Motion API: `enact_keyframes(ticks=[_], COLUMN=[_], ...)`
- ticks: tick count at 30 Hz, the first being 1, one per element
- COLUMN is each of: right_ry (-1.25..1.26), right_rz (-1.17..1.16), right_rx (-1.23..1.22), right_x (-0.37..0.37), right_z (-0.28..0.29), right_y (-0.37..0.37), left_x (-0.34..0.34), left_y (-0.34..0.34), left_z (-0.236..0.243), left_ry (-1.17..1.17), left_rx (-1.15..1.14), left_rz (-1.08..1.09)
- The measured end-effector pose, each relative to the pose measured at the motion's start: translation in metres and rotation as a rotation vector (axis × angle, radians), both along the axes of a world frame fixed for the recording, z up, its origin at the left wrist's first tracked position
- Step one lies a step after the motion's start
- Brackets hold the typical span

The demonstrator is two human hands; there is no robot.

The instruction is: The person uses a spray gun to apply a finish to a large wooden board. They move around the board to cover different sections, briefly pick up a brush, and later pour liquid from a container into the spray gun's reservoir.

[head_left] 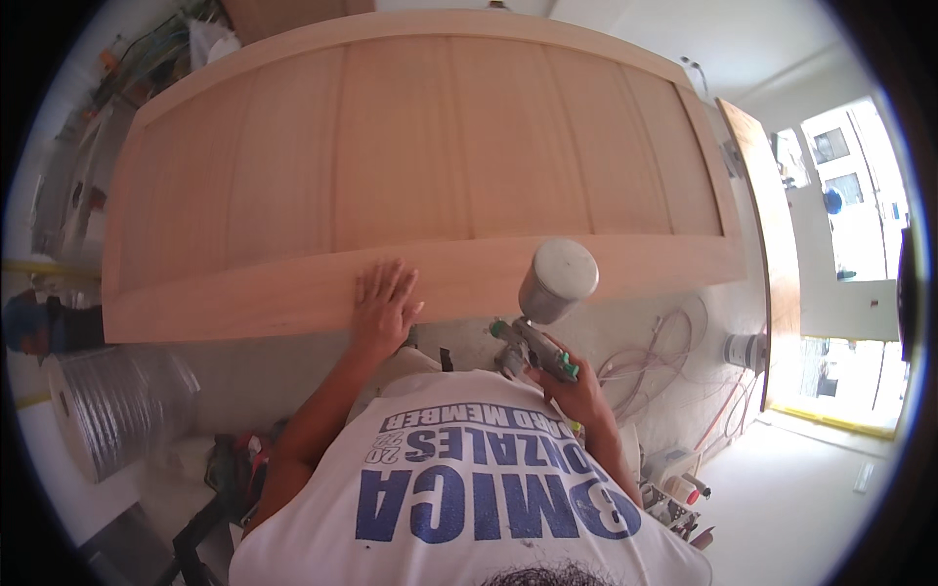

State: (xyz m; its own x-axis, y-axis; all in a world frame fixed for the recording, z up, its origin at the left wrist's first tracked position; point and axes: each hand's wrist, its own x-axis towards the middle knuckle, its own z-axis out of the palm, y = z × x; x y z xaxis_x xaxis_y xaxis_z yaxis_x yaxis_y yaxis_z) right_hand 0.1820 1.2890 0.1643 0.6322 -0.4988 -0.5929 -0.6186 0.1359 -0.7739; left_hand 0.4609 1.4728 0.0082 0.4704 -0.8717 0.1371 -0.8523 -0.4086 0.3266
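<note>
A large pale wooden panel [401,146], like a door with a raised frame around grooved boards, lies across the view in front of me. My left hand [388,301] rests on its near frame rail, palm down with the fingers stretched out. In my right hand [575,387] is a spray gun [540,350], gripped by its handle. Its metal body has green parts, and a grey cup [559,280] sits on top. Cup and gun are close to the panel's near edge; whether they touch it I cannot tell. No spray is visible.
Pinkish hoses [657,363] lie coiled on the floor at the right, near a white bucket [745,352]. A long wooden board [767,225] stands beyond them. At the left is a big silvery wrapped roll [132,405]. Several containers and tools [684,493] sit at the lower right.
</note>
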Motion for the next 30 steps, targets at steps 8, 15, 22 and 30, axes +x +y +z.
enact_keyframes(ticks=[8,15,22,30], right_ry=[-0.05,-0.196,-0.256,-0.307], right_rz=[0.21,0.367,0.458,0.395], right_rx=[-0.053,-0.138,-0.147,-0.027], right_x=[0.112,0.18,0.223,0.225], right_z=[0.006,0.025,0.026,0.025], right_y=[0.095,0.169,0.277,0.385], left_x=[0.122,0.25,0.165,0.242], left_y=[0.148,0.326,0.28,0.471], left_z=[-0.009,-0.03,-0.025,-0.053], left_ry=[-0.026,-0.109,-0.037,-0.156], left_rx=[0.034,0.188,-0.128,0.007], left_rz=[0.208,1.231,0.205,0.851])
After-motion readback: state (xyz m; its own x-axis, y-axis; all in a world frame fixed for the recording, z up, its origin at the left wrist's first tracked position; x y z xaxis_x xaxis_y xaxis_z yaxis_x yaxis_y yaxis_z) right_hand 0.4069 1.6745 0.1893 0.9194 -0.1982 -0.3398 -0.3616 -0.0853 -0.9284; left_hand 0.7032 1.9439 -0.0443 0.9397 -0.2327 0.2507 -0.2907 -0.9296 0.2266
